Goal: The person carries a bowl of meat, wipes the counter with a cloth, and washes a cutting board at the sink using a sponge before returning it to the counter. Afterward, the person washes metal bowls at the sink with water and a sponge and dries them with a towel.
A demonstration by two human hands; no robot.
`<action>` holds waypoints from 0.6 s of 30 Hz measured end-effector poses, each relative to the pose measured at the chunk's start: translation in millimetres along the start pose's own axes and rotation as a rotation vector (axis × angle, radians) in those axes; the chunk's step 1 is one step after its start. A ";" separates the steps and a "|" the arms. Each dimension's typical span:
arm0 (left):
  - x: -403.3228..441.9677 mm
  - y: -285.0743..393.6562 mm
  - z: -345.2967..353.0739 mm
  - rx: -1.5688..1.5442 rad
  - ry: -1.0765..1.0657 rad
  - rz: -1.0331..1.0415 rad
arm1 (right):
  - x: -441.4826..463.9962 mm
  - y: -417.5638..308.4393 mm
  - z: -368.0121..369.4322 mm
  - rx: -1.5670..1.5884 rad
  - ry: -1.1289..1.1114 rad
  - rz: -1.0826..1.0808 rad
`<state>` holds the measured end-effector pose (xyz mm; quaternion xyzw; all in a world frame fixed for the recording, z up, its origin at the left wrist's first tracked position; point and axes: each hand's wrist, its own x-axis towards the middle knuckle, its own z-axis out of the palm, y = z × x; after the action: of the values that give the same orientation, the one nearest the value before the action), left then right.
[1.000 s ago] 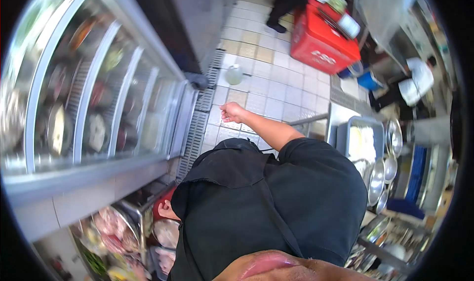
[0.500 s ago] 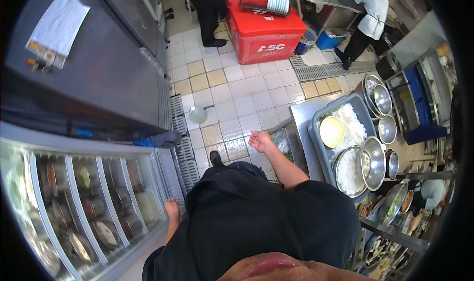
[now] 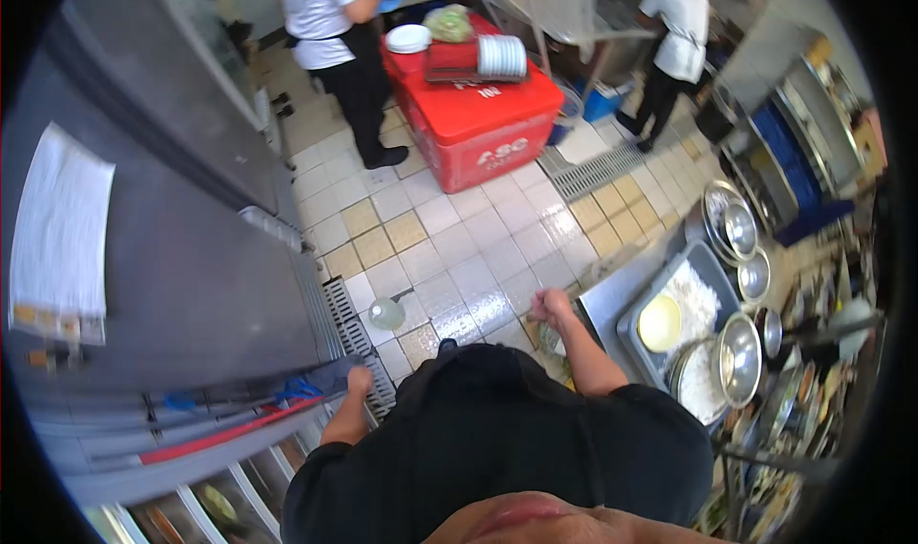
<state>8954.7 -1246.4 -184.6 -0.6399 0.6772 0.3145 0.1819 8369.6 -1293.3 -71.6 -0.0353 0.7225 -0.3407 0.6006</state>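
Observation:
My left hand [image 3: 360, 381] hangs low at my left side, fingers curled in, with nothing visible in it. It appears right beside a dark cloth [image 3: 335, 376] on the cooler's edge; whether they touch I cannot tell. My right hand [image 3: 551, 307] is held out in front of me, its fingers loosely bent and somewhat apart, holding nothing. Close to it is the steel table [image 3: 602, 300], where a grey tub [image 3: 626, 326] holds white rice-like food [image 3: 693, 291], a yellow bowl [image 3: 660, 324] and a steel bowl [image 3: 738, 360].
A clear, rounded container [image 3: 386, 314] stands on the tiled floor ahead. Beyond is a red cooler box [image 3: 497, 152] bearing stacked plates [image 3: 502, 56]. One person [image 3: 335, 56] stands left of it, another [image 3: 674, 56] farther right. Tall grey cabinet doors [image 3: 182, 257] line my left.
My view has shifted forward along the aisle, with the glass-topped cooler now lower in view. My right hand's fingers have gone from spread to more bent. The person by the red box shows more fully.

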 end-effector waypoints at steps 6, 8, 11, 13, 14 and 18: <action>166.0 88.5 -160.2 -0.626 0.016 -0.141 | 32.1 -70.0 25.9 -0.037 0.297 -0.168; 195.3 125.4 -203.6 -0.652 -0.003 -0.065 | 49.0 -82.5 26.4 0.083 0.363 -0.094; 232.1 168.7 -249.5 -0.598 -0.077 -0.027 | 64.8 -123.9 32.3 0.327 0.343 -0.052; 264.3 156.3 -249.8 -0.322 -0.021 0.528 | 86.5 -153.2 29.6 0.444 0.300 -0.034; 305.1 132.9 -219.0 -0.103 0.040 0.291 | 92.8 -172.3 31.4 0.477 0.277 -0.033; 343.6 150.1 -252.8 0.127 -0.158 0.372 | 146.1 -238.0 24.3 0.510 0.359 -0.248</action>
<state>8807.4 -1673.9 -192.4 -0.4646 0.7856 0.3485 0.2132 8265.7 -1553.6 -68.8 0.0891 0.6985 -0.5816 0.4072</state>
